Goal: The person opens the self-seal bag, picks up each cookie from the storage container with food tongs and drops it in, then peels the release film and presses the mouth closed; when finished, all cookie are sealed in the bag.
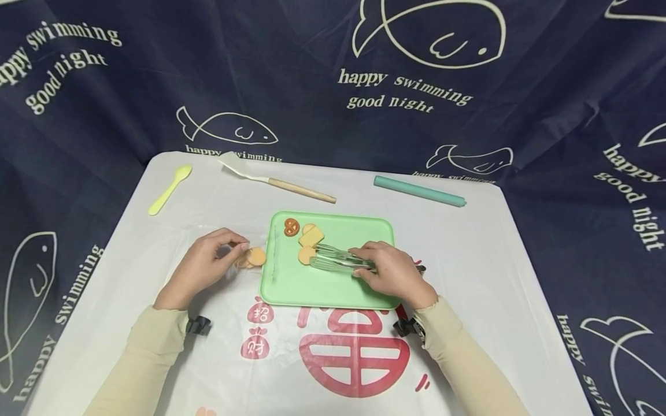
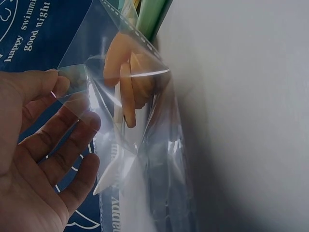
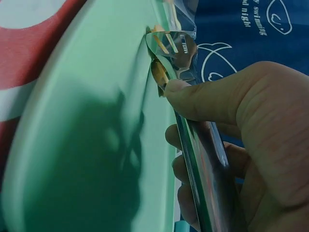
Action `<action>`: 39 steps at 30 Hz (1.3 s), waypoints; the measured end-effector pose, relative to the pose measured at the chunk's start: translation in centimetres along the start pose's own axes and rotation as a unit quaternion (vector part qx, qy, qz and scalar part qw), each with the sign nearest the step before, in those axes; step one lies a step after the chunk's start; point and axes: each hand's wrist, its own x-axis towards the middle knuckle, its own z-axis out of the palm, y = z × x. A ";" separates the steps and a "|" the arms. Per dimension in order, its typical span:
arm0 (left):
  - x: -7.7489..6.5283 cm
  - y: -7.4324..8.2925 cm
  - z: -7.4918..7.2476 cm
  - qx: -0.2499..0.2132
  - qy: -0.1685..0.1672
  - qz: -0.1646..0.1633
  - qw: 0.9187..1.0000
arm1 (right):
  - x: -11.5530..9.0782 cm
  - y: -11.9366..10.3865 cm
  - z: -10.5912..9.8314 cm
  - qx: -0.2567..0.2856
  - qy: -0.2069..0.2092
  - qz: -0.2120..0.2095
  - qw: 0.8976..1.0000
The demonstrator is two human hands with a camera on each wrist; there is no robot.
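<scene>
My left hand [image 1: 205, 266] pinches the edge of a clear plastic bag [image 2: 169, 130] just left of the light green tray [image 1: 359, 294]. Inside the bag lie several tan cookies [image 2: 126, 94], bunched near its mouth. On the tray's left part are a pretzel-shaped cookie [image 1: 291, 227], a square cracker [image 1: 311, 236] overlapping a round cookie, and another round cookie [image 1: 306, 255]. With thumb and fingers, my right hand [image 1: 392, 271] grips metal tongs [image 3: 207, 164]; their slotted tips reach left over the tray, right at the lower round cookie.
Behind the tray lie a spatula [image 1: 302, 190] with a wooden handle and a teal stick [image 1: 420, 191]. A yellow spoon [image 1: 170, 189] is at the far left. The white table cover [image 1: 468, 346] has red printing. A dark blue fish-patterned cloth [image 1: 312, 75] hangs around the table.
</scene>
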 end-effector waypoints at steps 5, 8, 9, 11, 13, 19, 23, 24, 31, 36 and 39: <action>0.0 0.0 0.0 -0.002 -0.001 0.003 1.000 | 0.7 -0.7 0.0 -0.007 -0.009 -0.003 1.000; 0.0 -0.1 0.0 -0.002 -0.001 0.004 1.000 | 1.1 -1.2 0.1 -0.014 -0.010 -0.006 1.000; 0.0 -0.1 0.0 -0.001 -0.001 0.004 1.000 | 1.2 -1.4 0.1 -0.018 -0.010 -0.007 1.000; -0.1 0.0 0.0 0.001 0.001 0.004 1.000 | 1.3 -1.7 0.1 -0.026 -0.010 -0.009 1.000; -0.1 0.0 -0.1 0.001 0.001 0.005 1.000 | 1.4 -1.9 0.2 -0.031 -0.009 -0.011 0.999; -0.1 0.1 -0.1 0.001 0.003 0.002 1.000 | 1.3 -2.2 0.5 -0.026 0.001 -0.017 1.000; -0.2 0.1 -0.2 0.002 0.004 0.002 1.000 | 1.3 -2.1 0.8 -0.015 0.005 -0.022 1.000; -0.2 0.1 -0.2 0.003 0.004 0.002 1.000 | 1.3 -2.1 0.8 -0.012 0.005 -0.022 1.000; -0.2 0.1 -0.3 0.007 0.010 0.008 1.000 | 2.2 -2.2 0.9 0.045 0.017 -0.037 0.998; -0.2 0.1 -0.3 0.006 0.011 0.010 1.000 | 4.1 -3.2 1.0 0.081 0.007 -0.050 0.995; -0.2 0.1 -0.4 0.004 0.013 0.014 1.000 | 5.5 -4.2 1.3 0.093 -0.014 -0.044 0.995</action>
